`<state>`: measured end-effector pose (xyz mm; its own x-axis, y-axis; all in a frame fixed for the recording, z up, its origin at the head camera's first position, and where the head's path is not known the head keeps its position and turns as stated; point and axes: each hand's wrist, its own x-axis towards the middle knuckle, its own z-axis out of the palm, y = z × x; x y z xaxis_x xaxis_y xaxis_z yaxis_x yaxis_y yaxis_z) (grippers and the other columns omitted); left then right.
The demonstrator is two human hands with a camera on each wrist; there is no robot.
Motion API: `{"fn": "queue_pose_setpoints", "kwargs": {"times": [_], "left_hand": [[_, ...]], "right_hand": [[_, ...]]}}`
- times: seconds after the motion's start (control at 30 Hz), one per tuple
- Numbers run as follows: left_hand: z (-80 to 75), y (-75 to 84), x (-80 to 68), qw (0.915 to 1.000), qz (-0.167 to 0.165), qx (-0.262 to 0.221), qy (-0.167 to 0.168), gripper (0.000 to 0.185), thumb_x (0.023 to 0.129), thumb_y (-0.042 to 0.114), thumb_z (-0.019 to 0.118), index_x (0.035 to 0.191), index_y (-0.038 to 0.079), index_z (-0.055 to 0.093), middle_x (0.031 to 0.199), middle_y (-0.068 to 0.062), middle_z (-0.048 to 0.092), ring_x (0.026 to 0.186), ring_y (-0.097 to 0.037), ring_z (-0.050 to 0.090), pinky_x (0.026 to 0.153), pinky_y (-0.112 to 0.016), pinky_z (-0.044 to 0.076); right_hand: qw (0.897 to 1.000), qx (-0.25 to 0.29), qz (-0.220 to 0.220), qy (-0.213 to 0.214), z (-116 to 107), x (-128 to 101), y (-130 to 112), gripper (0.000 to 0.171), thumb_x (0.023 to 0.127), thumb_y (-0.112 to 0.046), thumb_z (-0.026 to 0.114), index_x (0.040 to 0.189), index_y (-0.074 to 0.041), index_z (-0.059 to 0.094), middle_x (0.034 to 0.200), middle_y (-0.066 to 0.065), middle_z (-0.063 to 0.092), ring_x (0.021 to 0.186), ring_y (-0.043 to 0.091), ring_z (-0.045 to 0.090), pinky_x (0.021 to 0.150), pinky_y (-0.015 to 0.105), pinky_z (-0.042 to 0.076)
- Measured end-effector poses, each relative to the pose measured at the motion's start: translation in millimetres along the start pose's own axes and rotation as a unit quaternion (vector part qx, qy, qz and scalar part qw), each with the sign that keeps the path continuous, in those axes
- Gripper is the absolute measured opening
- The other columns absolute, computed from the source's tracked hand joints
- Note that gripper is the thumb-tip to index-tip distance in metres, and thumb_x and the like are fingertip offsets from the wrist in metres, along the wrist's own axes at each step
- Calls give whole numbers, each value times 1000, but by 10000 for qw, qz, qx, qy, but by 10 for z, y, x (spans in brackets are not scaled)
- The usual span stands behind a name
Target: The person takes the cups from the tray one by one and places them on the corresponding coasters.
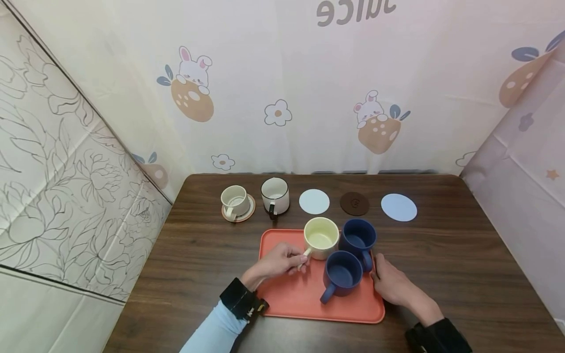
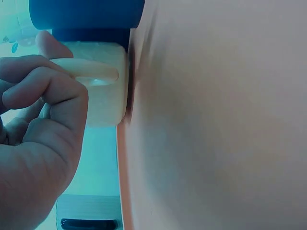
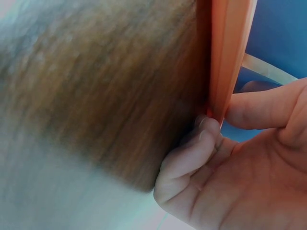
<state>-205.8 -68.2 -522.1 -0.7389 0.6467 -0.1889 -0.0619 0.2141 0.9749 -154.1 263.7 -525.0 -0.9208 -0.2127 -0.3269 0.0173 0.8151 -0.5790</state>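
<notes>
Now left hand [image 1: 279,262] pinches the empty cream mug's [image 1: 321,239] handle; right hand [image 1: 393,283] grips the tray [image 1: 291,294].

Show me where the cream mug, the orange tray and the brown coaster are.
cream mug [image 1: 321,238]: head view, inside of its bowl.
orange tray [image 1: 291,294]: head view, bare floor.
brown coaster [image 1: 354,203]: head view, its centre.

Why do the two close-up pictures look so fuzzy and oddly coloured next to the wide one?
Head view: sharp, evenly lit, soft shadows, wide-lens bending at the edges. Left wrist view: bluish cast, the left hand and cream mug soft, the orange tray a featureless blur. Right wrist view: table smeared, right hand clearer.
</notes>
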Motion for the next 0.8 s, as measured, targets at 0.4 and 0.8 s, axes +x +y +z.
{"fn": "queue_pose_setpoints", "kwargs": {"times": [0.4, 0.8], "left_hand": [[64, 95, -17, 9986, 177, -252, 438, 26, 108, 10, 59, 107, -14, 69, 92, -31, 68, 60, -11, 51, 59, -21, 40], [111, 157, 88, 9922, 136, -364, 1185, 28, 109, 10, 59, 110, -16, 68, 93, -39, 64, 61, -12, 51, 59, -22, 39]], "right_hand": [[10000, 44, 45, -47, -2, 13, -3, 22, 104, -5, 54, 120, 6, 45, 100, 13, 54, 87, 28, 56, 73, 44, 48], [10000, 22, 26, -43, -8, 14, -1, 22, 104, -6, 55, 120, 6, 45, 101, 13, 55, 89, 28, 57, 75, 45, 48]]}}
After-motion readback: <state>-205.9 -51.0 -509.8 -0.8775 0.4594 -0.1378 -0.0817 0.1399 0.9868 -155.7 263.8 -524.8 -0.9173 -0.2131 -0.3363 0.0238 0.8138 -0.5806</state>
